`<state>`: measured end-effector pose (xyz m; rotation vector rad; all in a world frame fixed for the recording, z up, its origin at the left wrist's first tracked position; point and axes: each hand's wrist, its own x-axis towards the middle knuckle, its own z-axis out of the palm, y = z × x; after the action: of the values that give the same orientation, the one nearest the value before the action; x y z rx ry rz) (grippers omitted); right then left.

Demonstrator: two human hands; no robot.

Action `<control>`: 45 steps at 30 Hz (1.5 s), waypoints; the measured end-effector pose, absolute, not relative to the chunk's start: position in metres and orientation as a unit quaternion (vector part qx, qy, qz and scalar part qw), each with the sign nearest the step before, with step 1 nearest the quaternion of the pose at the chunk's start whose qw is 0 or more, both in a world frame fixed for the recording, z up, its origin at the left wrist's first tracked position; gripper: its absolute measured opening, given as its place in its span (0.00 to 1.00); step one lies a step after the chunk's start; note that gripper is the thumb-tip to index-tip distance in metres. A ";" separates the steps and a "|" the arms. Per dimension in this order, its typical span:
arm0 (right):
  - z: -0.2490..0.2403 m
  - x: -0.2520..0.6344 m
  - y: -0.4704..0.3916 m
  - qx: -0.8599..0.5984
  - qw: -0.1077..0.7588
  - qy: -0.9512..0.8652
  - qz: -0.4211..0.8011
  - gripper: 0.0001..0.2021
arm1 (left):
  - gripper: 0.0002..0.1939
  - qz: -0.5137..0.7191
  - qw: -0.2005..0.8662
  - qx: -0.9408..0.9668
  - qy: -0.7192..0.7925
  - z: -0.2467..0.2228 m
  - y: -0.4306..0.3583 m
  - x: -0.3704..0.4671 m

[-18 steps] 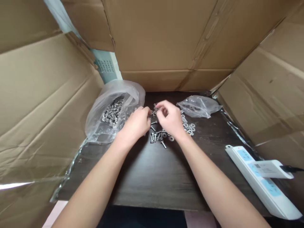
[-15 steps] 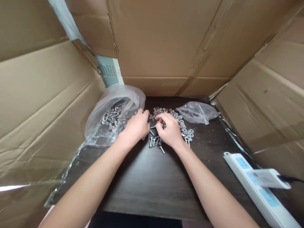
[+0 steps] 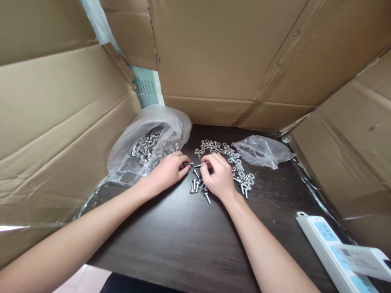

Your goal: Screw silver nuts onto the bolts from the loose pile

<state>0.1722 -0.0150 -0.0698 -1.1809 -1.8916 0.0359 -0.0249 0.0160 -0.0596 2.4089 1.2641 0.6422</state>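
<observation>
Right now we have both hands low over the dark table (image 3: pixel 189 244), meeting at a small bolt (image 3: pixel 195 165) that lies level between them. Our left hand (image 3: pixel 169 171) pinches one end with thumb and fingertips closed on it; our right hand (image 3: pixel 218 177) pinches the other end, fingers curled tight, though what else sits under those fingertips is too small to tell. Just below the hands lies a loose cluster of bolts (image 3: pixel 198 187), and beyond and to the right of them a scatter of washers (image 3: pixel 232 158). To the left, touching nothing we hold, an open plastic bag of bolts (image 3: pixel 143 146) slumps against the cardboard wall (image 3: pixel 61 122). A smaller crumpled plastic bag (image 3: pixel 262 151) lies to the right of the washers, and a white power strip (image 3: pixel 332 252) lies near the table's right corner
</observation>
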 end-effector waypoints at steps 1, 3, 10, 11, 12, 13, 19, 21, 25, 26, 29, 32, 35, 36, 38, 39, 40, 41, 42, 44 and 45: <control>-0.069 0.171 -0.015 -0.477 0.430 -0.766 0.018 0.07 | 0.09 0.244 0.185 0.845 0.440 -0.061 0.017 -0.027; -0.069 0.168 -0.016 -0.482 0.410 -0.774 0.025 0.07 | 0.08 0.278 0.208 0.834 0.429 -0.063 0.018 -0.031; -0.072 0.158 -0.017 -0.472 0.412 -0.776 0.073 0.06 | 0.06 0.390 0.283 0.796 0.367 -0.065 0.008 -0.026; -0.073 0.158 -0.017 -0.474 0.420 -0.770 0.082 0.06 | 0.06 0.402 0.300 0.784 0.366 -0.066 0.008 -0.025; -0.073 0.158 -0.017 -0.475 0.427 -0.764 0.090 0.05 | 0.05 0.413 0.318 0.771 0.367 -0.067 0.008 -0.023; -0.074 0.158 -0.016 -0.477 0.433 -0.758 0.098 0.04 | 0.05 0.421 0.335 0.758 0.368 -0.067 0.008 -0.022; -0.075 0.158 -0.017 -0.483 0.456 -0.737 0.129 0.04 | 0.10 0.438 0.391 0.722 0.365 -0.069 0.010 -0.020; -0.075 0.157 -0.017 -0.485 0.463 -0.730 0.135 0.07 | 0.12 0.440 0.394 0.723 0.360 -0.069 0.010 -0.020; -0.074 0.158 -0.017 -0.477 0.470 -0.730 0.138 0.08 | 0.13 0.438 0.385 0.729 0.359 -0.069 0.011 -0.019; -0.074 0.158 -0.017 -0.475 0.471 -0.731 0.137 0.08 | 0.13 0.438 0.383 0.730 0.359 -0.069 0.012 -0.019; -0.074 0.158 -0.017 -0.471 0.470 -0.734 0.134 0.06 | 0.15 0.440 0.383 0.731 0.355 -0.071 0.012 -0.019; -0.073 0.158 -0.018 -0.473 0.464 -0.737 0.134 0.05 | 0.16 0.439 0.398 0.723 0.355 -0.071 0.011 -0.019; -0.072 0.157 -0.019 -0.467 0.464 -0.740 0.136 0.05 | 0.16 0.436 0.417 0.715 0.354 -0.070 0.011 -0.020; -0.072 0.157 -0.019 -0.464 0.466 -0.741 0.136 0.05 | 0.16 0.435 0.421 0.713 0.354 -0.070 0.011 -0.020; -0.072 0.157 -0.019 -0.465 0.471 -0.738 0.134 0.05 | 0.16 0.435 0.419 0.714 0.355 -0.070 0.012 -0.020; -0.071 0.157 -0.019 -0.468 0.475 -0.733 0.134 0.05 | 0.15 0.433 0.415 0.717 0.357 -0.070 0.012 -0.020; -0.071 0.157 -0.019 -0.472 0.478 -0.728 0.135 0.04 | 0.14 0.429 0.411 0.720 0.359 -0.071 0.012 -0.021; -0.071 0.157 -0.019 -0.477 0.481 -0.723 0.138 0.04 | 0.13 0.424 0.409 0.722 0.362 -0.070 0.013 -0.021; -0.071 0.157 -0.019 -0.481 0.482 -0.719 0.142 0.03 | 0.12 0.420 0.407 0.723 0.366 -0.070 0.013 -0.021; -0.072 0.156 -0.019 -0.487 0.482 -0.713 0.148 0.03 | 0.10 0.416 0.402 0.725 0.375 -0.070 0.013 -0.021; -0.072 0.156 -0.019 -0.490 0.481 -0.712 0.149 0.03 | 0.10 0.416 0.395 0.726 0.379 -0.069 0.012 -0.021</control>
<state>0.1562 -0.0188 -0.0718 -1.1943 -1.7355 0.3630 -0.0207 0.0123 -0.0693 1.8411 0.9599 1.0556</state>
